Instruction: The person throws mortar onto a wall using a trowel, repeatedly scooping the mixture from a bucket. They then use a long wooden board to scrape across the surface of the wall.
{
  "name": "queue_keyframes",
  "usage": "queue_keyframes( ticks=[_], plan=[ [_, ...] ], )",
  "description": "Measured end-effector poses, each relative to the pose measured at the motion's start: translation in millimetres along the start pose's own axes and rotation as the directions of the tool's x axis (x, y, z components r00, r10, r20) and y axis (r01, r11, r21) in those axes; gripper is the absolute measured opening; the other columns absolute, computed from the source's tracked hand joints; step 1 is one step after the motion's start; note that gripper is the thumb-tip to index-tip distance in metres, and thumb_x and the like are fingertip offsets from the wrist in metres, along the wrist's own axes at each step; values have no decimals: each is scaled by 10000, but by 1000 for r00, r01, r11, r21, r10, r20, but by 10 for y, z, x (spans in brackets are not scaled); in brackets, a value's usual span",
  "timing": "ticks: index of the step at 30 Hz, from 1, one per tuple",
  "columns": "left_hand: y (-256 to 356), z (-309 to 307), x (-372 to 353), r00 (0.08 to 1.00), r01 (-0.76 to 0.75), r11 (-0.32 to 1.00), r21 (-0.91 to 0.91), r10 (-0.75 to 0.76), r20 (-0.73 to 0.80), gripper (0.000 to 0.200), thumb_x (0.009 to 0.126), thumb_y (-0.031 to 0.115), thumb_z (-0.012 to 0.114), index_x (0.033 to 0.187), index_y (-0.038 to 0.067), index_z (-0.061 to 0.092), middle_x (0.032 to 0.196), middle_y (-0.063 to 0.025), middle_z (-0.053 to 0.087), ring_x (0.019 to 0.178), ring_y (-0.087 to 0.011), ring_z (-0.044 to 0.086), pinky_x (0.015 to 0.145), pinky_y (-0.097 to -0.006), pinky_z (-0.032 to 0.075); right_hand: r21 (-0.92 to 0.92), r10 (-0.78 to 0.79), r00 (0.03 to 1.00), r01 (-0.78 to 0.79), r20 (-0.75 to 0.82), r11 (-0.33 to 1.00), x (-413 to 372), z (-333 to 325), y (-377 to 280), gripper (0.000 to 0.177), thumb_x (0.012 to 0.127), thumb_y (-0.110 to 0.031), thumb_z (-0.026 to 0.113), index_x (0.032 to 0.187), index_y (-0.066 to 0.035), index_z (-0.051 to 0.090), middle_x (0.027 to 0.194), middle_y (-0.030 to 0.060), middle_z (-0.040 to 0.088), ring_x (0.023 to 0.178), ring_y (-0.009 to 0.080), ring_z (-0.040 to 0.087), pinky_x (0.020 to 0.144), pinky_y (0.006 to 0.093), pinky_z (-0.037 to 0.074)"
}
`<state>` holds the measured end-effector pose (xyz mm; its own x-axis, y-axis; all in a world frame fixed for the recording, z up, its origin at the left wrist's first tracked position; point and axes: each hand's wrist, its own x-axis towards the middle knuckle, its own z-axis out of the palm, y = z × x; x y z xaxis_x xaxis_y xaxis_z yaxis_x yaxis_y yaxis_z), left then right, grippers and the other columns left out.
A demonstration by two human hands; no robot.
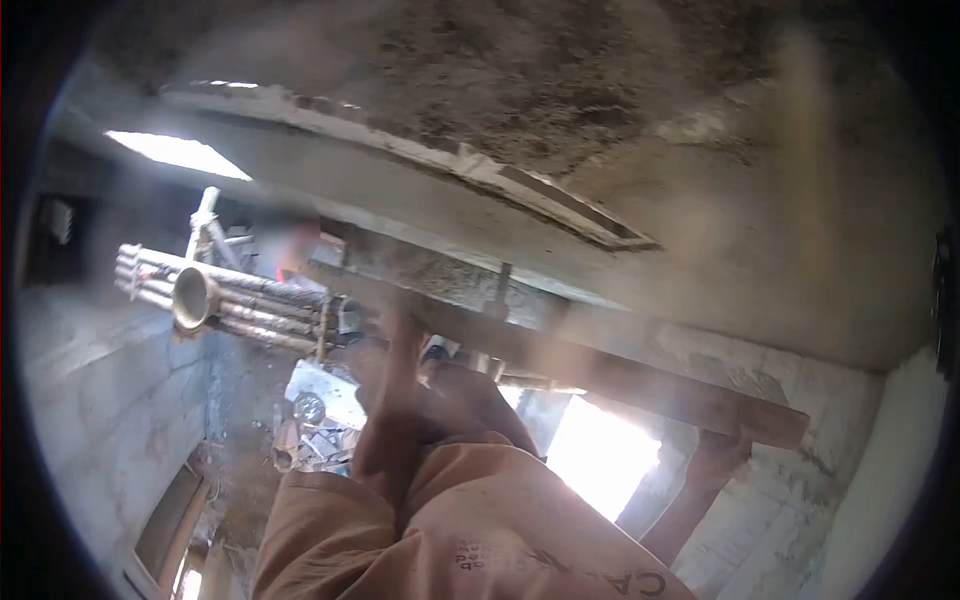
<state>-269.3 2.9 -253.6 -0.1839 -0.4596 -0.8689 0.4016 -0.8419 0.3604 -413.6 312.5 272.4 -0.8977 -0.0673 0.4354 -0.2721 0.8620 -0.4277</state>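
A long straight wooden board (620, 376) runs slantwise under the ceiling, from the upper middle down to the right. My right hand (722, 455) is closed on its lower edge near the right end, with the arm reaching up from below. Farther left, my left hand (402, 318) is raised against the same board and appears closed on it, though its fingers are blurred. Grey, rough mortar (540, 75) covers part of the surface above, next to a recessed strip with a pale edge.
A scaffold of lashed poles (265, 312) stands at the left, with a round pan (194, 298) on its side. Below lie a pale sheet (330, 392) and scattered rubble. Block walls flank both sides, and a bright opening (603, 455) is at the lower right.
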Motion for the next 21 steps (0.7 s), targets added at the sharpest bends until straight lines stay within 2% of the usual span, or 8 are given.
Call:
queue_keyframes(
  ticks=[1,3,6,10,12,15,17,21],
  plan=[
    [74,-115,-5,968,-235,746,623,235,83,630,1029,484,517,1402,-24,505,1341,-164,612,1177,-340,618,942,-451,546,0,7,1000,-7,27,1000,-2,112,116,382,988,-216,699,1281,22,640,1147,146,717,1026,184,691,867,352,593],
    [311,66,-25,918,-264,447,855,387,80,590,1050,472,509,1387,-12,499,1296,-148,614,1144,-290,606,948,-422,531,13,23,995,-24,96,1000,-47,389,296,392,989,-212,695,1295,25,630,1163,152,714,1043,183,690,875,353,596],
    [710,660,-784,948,-310,949,-47,306,-89,495,1098,403,467,1423,29,483,1322,-114,594,1150,-227,586,993,-393,501,-90,58,976,-39,209,995,-99,763,559,408,990,-206,689,1315,30,616,1187,162,709,1067,182,689,887,355,600],
    [1418,1048,-1654,884,-457,862,-220,467,-6,443,1110,349,422,1292,-18,590,1159,-123,644,1010,-242,631,864,-412,527,-658,266,920,-12,287,753,216,1008,1138,454,1009,-246,675,1357,32,591,1265,190,689,1139,207,687,934,369,597],
    [1853,1124,-2129,842,-526,826,-203,539,11,422,1121,334,398,1301,-5,574,1151,-106,634,1006,-227,631,884,-396,530,-764,113,947,167,300,623,411,1042,1800,480,1018,-272,667,1387,23,578,1303,208,677,1158,233,689,957,368,589],
    [2610,1261,-2382,789,-605,760,-237,612,-51,405,1132,334,366,1305,22,557,1107,-83,636,983,-203,639,911,-368,536,-508,-260,950,313,176,802,478,1292,2323,524,1028,-324,649,1442,-15,559,1337,225,665,1152,273,697,975,355,574],
    [2713,1020,-2057,563,-782,604,-153,790,241,417,1123,385,376,1286,42,548,1102,-79,637,1026,-195,650,916,-373,550,-123,-146,986,154,77,980,428,1387,1671,551,1033,-364,634,1474,-45,547,1355,219,658,1159,285,694,980,352,567],
    [2942,1071,-1769,589,-781,615,-107,783,199,477,1113,446,406,1300,30,549,1154,-84,628,1063,-197,635,957,-361,525,163,17,1000,-21,26,986,349,1514,1572,554,1031,-328,642,1507,-67,529,1429,205,614,1225,306,658,1016,383,544]
  ],
)
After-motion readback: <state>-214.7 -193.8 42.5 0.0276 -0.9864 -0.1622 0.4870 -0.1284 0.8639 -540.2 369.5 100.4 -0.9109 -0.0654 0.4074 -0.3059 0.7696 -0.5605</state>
